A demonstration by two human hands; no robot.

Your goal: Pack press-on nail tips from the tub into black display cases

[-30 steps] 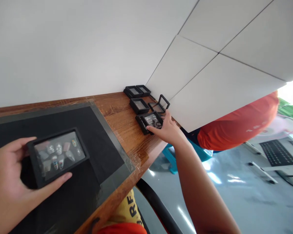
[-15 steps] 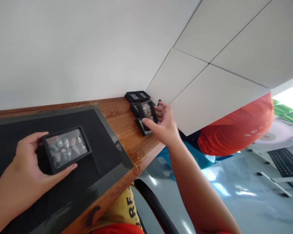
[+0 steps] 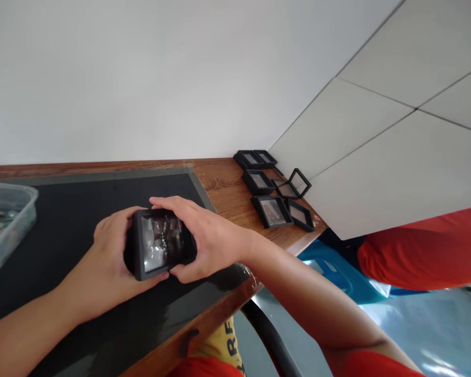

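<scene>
Over the black mat (image 3: pixel 82 204), both my hands hold a black-framed clear display case (image 3: pixel 160 243), slightly tilted. Small shiny pieces show behind its window, partly washed out by glare. My left hand (image 3: pixel 108 256) is closed round the left end, its thumb along the lower edge. From the right, my right hand (image 3: pixel 210 238) grips the other end, fingers over the top edge and thumb below. The black sides look thick, but whether a second case lies under the first I cannot tell.
At the back right, several more black-framed cases (image 3: pixel 258 180) lie on the wooden tabletop (image 3: pixel 223 183), beside one standing open (image 3: pixel 292 183). A clear plastic tub (image 3: pixel 27 214) of small items is at the left. Someone in an orange-red shirt (image 3: pixel 424 251) is beyond the white partition (image 3: pixel 408 162).
My right hand has come from the case pile to my left hand, bringing a case with it. Both hands now meet on the cases. My view has shifted left, bringing in the tub.
</scene>
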